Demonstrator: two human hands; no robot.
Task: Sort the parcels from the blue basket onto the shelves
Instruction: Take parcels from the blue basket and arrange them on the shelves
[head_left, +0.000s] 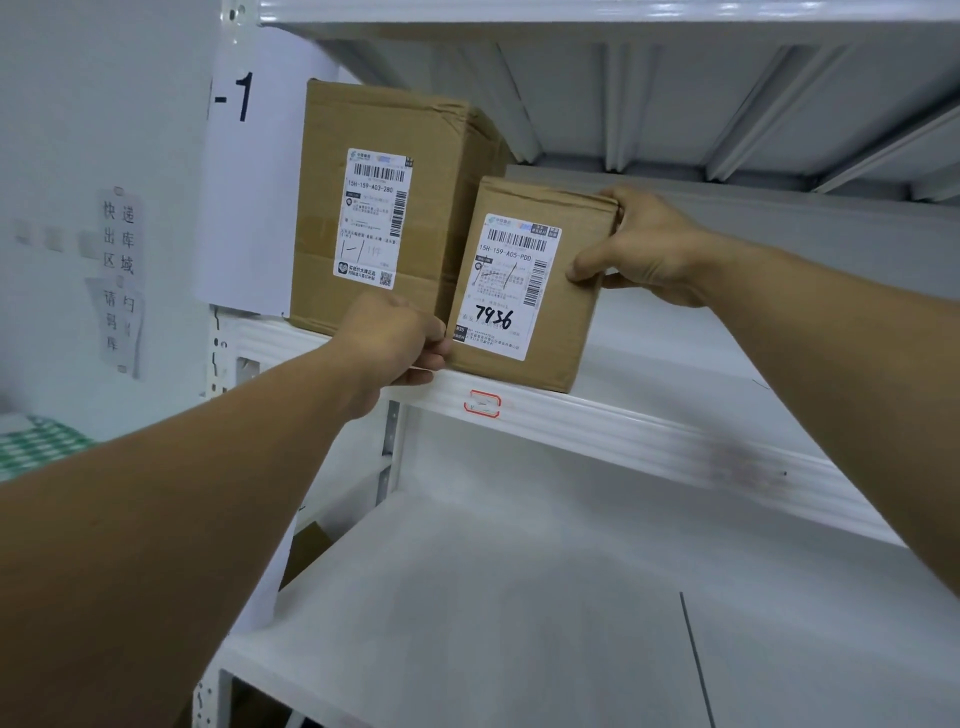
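A small brown cardboard parcel (566, 322) with a white label marked "7936" stands upright on the front edge of the upper white shelf (649, 431). My right hand (644, 249) grips its top right corner, thumb on the front face. My left hand (400, 338) pinches its lower left corner. A larger brown parcel (441, 218) with its own label stands just left of it on the same shelf, touching or nearly touching. The blue basket is out of sight.
The white metal rack has a lower shelf (519, 597) and another board above (675, 93). A paper sign "-1" (244, 171) hangs on the left post. Paper notices (122, 280) are stuck on the wall at left. A green checked object (36, 447) lies at far left.
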